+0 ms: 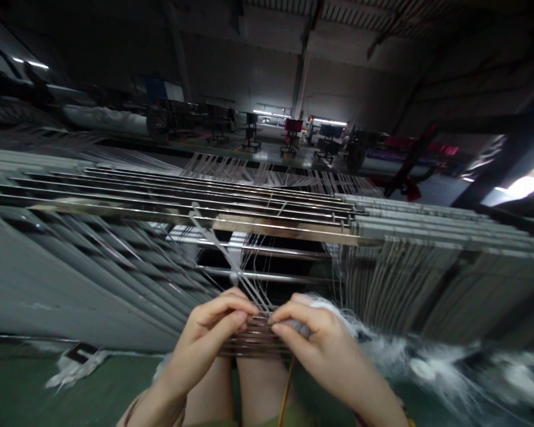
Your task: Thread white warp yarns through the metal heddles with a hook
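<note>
Dim hall [267, 77] | pale strands [223, 250] | between fingertips [251, 308] of left hand [207, 332], right hand [318, 335]

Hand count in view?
2: left hand and right hand, close together above the legs. Any in the dark background can't be made out.

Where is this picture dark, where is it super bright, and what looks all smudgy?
In the head view, the ceiling is dim; in the head view, glare whitens the far right edge and light glints off the metal bars; in the head view, the white fluff at lower right looks smeared.
</note>
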The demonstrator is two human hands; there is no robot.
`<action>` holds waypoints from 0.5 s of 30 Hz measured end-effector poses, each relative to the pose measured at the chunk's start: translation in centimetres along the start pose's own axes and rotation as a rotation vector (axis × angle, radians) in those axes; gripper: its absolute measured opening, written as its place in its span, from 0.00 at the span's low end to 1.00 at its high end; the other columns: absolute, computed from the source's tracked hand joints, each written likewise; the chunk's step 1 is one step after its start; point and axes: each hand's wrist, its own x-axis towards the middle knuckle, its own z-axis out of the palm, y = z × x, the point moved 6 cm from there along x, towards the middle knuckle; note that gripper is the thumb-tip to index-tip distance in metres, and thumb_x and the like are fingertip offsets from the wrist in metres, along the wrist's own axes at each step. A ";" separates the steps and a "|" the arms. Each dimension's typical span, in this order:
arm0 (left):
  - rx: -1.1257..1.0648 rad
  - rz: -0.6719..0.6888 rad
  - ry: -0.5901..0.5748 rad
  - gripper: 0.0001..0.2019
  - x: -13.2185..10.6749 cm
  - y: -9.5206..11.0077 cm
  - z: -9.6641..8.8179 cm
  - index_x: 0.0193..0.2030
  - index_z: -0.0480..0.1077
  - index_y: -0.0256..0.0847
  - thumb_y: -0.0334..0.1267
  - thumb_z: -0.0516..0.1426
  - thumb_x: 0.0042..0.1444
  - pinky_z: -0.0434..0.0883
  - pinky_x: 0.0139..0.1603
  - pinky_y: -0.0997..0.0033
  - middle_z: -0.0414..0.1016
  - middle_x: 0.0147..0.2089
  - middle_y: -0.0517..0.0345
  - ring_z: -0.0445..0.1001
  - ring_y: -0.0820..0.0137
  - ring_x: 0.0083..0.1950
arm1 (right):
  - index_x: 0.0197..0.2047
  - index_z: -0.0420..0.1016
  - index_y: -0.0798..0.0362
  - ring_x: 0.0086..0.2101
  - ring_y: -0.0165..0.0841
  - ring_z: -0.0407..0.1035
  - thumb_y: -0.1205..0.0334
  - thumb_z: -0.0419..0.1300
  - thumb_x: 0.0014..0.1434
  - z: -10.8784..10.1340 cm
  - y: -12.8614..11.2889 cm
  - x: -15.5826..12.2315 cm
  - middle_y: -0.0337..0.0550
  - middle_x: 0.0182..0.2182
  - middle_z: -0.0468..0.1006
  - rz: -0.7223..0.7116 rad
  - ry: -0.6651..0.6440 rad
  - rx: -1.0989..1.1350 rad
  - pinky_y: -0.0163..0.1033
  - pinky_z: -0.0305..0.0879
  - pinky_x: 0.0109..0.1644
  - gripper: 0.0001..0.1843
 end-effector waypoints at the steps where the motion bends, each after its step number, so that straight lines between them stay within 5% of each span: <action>1: 0.002 0.025 -0.061 0.07 0.0 0.3 0.6 0.33 0.77 0.43 0.34 0.56 0.56 0.64 0.33 0.75 0.72 0.29 0.60 0.68 0.72 0.31 | 0.37 0.75 0.49 0.34 0.27 0.67 0.73 0.57 0.59 -0.1 0.2 -0.1 0.34 0.32 0.72 -0.001 -0.004 0.000 0.32 0.59 0.39 0.10; 4: -0.028 -0.014 -0.077 0.06 0.3 -0.3 1.0 0.32 0.76 0.42 0.34 0.57 0.55 0.61 0.28 0.76 0.68 0.24 0.62 0.65 0.74 0.27 | 0.36 0.76 0.49 0.33 0.27 0.67 0.72 0.57 0.60 0.0 0.4 0.0 0.35 0.30 0.72 0.002 -0.034 0.021 0.32 0.59 0.37 0.10; 9: -0.183 -0.093 0.266 0.04 0.8 -2.4 -1.7 0.30 0.71 0.41 0.34 0.56 0.54 0.55 0.23 0.79 0.61 0.19 0.68 0.57 0.78 0.21 | 0.39 0.78 0.48 0.34 0.27 0.68 0.70 0.58 0.61 1.3 -0.1 0.5 0.35 0.32 0.73 -0.004 -0.078 0.070 0.32 0.59 0.37 0.09; 15: 0.051 -0.049 0.219 0.05 0.2 -0.4 -0.7 0.31 0.72 0.40 0.36 0.56 0.54 0.62 0.29 0.77 0.71 0.27 0.63 0.66 0.74 0.28 | 0.36 0.78 0.50 0.32 0.27 0.67 0.73 0.55 0.61 3.0 -1.1 1.1 0.35 0.30 0.72 -0.065 -0.119 0.076 0.31 0.59 0.35 0.12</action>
